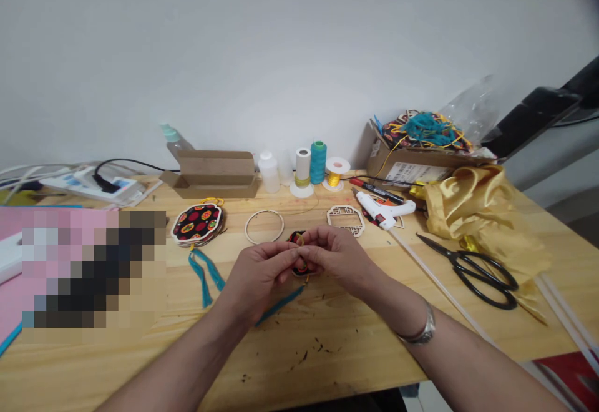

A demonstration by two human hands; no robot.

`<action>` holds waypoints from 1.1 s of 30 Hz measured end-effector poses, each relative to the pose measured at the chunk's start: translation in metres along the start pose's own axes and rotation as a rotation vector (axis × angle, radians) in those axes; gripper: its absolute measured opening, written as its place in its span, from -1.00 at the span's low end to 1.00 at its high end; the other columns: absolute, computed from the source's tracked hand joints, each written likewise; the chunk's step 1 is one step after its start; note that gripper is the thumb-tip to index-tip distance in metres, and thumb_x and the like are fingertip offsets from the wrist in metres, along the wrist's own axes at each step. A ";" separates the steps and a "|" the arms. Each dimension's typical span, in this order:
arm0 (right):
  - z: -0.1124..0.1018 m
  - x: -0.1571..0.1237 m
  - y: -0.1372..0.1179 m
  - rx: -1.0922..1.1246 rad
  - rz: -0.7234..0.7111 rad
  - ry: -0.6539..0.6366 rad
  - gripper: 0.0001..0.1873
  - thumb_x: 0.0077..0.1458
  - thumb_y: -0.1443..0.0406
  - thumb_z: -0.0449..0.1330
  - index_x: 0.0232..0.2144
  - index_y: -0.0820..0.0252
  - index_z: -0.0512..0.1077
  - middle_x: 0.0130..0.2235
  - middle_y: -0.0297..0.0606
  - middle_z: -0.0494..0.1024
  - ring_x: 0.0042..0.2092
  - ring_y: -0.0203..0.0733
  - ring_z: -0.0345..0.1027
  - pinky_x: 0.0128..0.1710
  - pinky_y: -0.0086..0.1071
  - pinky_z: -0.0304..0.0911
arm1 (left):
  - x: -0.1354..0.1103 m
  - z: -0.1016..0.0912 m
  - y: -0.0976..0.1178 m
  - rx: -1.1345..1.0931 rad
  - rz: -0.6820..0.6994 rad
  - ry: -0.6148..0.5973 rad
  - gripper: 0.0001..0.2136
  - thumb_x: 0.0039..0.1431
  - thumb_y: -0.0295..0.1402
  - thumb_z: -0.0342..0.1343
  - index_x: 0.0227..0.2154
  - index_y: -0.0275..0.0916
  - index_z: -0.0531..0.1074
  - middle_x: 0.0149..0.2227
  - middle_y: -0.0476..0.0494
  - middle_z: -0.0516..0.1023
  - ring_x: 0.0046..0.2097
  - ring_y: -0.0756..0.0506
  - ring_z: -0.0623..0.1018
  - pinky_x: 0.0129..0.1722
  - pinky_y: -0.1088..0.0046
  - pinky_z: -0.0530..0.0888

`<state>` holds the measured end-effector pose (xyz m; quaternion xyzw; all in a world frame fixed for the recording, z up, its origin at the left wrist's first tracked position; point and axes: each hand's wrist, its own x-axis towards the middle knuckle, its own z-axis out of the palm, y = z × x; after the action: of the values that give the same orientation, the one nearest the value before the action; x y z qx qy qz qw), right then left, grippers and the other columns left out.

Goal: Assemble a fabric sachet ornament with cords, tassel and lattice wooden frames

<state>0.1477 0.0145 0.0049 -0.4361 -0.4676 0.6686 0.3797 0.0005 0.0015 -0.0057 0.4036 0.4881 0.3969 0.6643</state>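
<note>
My left hand [262, 274] and my right hand [334, 259] meet over the middle of the table. Thumbs and fingers of both are pinched together, fingertips touching. A bit of yellow cord [301, 238] shows by the fingertips; whether they grip it I cannot tell. Partly hidden behind the hands is a black ornament [294, 236] with a colourful pattern. Its teal tassel [283, 303] extends below, toward the left. Beyond the hands lie a thin wooden ring [246, 228] and a pale lattice frame [360, 220].
Left is a stack of patterned ornaments [196, 223] with teal tassels [201, 274]. A glue gun [386, 211], black scissors [484, 274] and gold cloth [472, 203] lie right. Thread spools [319, 162], a bottle [269, 171], an open cardboard box [215, 165] and a filled carton [416, 171] line the wall.
</note>
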 end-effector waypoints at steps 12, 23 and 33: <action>-0.004 0.003 0.009 -0.183 -0.092 0.125 -0.91 -0.13 0.31 0.19 -0.54 0.25 0.37 -0.61 -0.42 0.38 -0.57 -0.41 0.21 -0.54 -0.49 0.14 | -0.001 0.004 0.007 0.030 -0.013 0.070 -0.90 -0.08 -0.37 0.20 -0.59 -0.29 0.52 -0.75 0.11 0.26 -0.64 0.13 0.17 -0.64 0.64 0.13; -0.005 0.002 0.011 -0.399 -0.210 0.173 -0.92 -0.06 0.34 0.15 -0.54 0.23 0.40 -0.59 -0.41 0.39 -0.53 -0.39 0.23 -0.48 -0.49 0.16 | -0.001 0.002 0.002 0.029 -0.013 0.042 -0.86 -0.05 -0.32 0.18 -0.60 -0.28 0.49 -0.76 0.13 0.25 -0.65 0.13 0.17 -0.63 0.63 0.12; -0.005 0.001 0.008 -0.511 -0.224 0.180 -0.86 0.02 0.37 0.07 -0.55 0.21 0.34 -0.58 -0.42 0.37 -0.52 -0.39 0.21 -0.49 -0.52 0.12 | -0.001 0.003 0.006 -0.027 -0.028 0.043 -0.86 -0.06 -0.33 0.21 -0.56 -0.32 0.49 -0.62 0.01 0.45 -0.64 0.17 0.18 -0.66 0.67 0.07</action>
<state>0.1511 0.0142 -0.0041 -0.5208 -0.6307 0.4416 0.3688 0.0023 0.0020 0.0013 0.3792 0.5024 0.4026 0.6646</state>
